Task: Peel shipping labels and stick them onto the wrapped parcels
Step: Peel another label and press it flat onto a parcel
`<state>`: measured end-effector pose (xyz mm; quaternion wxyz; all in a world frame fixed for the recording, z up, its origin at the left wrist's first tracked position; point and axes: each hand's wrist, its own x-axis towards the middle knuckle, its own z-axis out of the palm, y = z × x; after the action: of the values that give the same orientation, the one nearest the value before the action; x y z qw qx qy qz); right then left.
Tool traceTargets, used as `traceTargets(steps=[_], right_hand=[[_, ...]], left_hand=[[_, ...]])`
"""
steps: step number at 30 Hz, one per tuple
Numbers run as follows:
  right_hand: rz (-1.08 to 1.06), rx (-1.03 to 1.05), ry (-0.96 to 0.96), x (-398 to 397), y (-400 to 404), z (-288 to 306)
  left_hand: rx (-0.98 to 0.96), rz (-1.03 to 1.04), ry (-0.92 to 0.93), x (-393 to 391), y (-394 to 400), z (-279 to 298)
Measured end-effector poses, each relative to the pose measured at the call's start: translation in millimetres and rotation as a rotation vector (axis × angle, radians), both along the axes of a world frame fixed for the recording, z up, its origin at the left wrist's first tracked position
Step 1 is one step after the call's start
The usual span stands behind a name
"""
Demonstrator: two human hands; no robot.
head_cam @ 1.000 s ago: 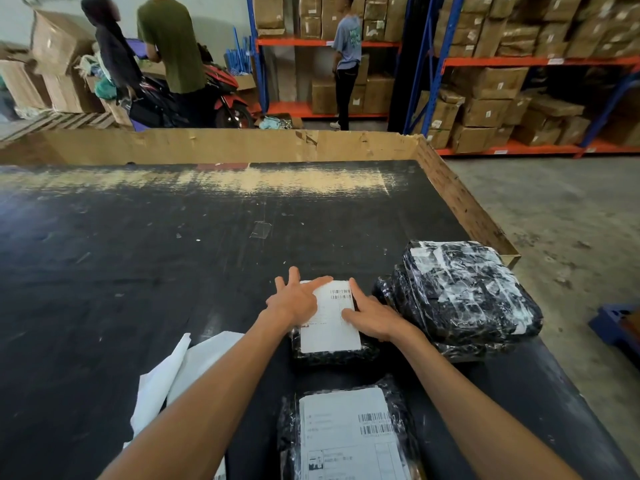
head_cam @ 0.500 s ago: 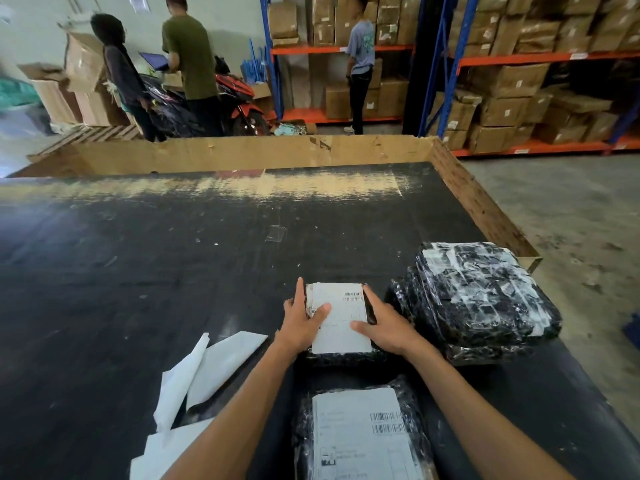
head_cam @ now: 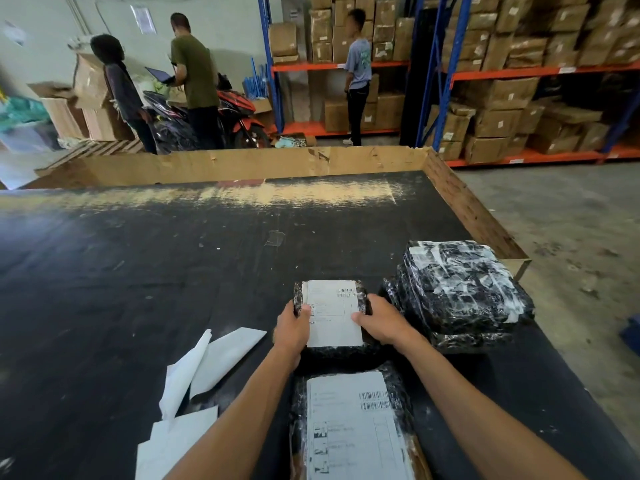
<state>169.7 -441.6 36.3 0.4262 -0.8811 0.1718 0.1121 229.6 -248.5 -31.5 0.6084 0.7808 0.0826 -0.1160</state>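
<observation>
A small black wrapped parcel (head_cam: 362, 297) lies on the black table (head_cam: 173, 271), with a white shipping label (head_cam: 332, 313) covering its top. My left hand (head_cam: 292, 329) grips its left side, thumb on the label. My right hand (head_cam: 382, 323) grips its right side, thumb on the label too. Closer to me sits a larger black parcel (head_cam: 398, 386) with its own label (head_cam: 356, 427). To the right is a stack of shiny black wrapped parcels (head_cam: 457, 292) without labels on top.
White peeled backing sheets (head_cam: 211, 365) lie left of my forearms. A cardboard wall (head_cam: 242, 164) rims the table's far and right sides. Beyond it stand three people, a red motorbike (head_cam: 239, 116) and shelves of cartons (head_cam: 502, 95).
My hands went from flat on the label, pressing it down, to gripping the small parcel by its two sides. The view has shifted slightly.
</observation>
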Motion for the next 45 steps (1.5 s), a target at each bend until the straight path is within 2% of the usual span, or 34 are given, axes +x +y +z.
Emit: traceTargets(steps=[8, 14, 22, 27, 35, 40, 45], right_hand=[[-0.058, 0.102, -0.315, -41, 12, 64], [-0.041, 0.185, -0.433, -92, 20, 114], [0.061, 0.190, -0.298, -173, 22, 106], [0.087, 0.162, -0.242, -213, 18, 91], [0.104, 0.119, -0.202, -222, 26, 87], [0.155, -0.120, -0.372, -212, 43, 95], [0.316, -0.143, -0.517, -196, 89, 116]], left_hand=[[-0.265, 0.050, -0.256, -53, 10, 119], [-0.293, -0.001, -0.268, -107, 37, 176], [-0.281, -0.112, -0.161, -193, 54, 158], [-0.162, -0.143, -0.111, -224, 61, 127], [-0.069, -0.154, -0.136, -236, 60, 116], [-0.038, -0.170, -0.129, -242, 67, 125], [0.100, -0.097, -0.188, -243, 100, 128]])
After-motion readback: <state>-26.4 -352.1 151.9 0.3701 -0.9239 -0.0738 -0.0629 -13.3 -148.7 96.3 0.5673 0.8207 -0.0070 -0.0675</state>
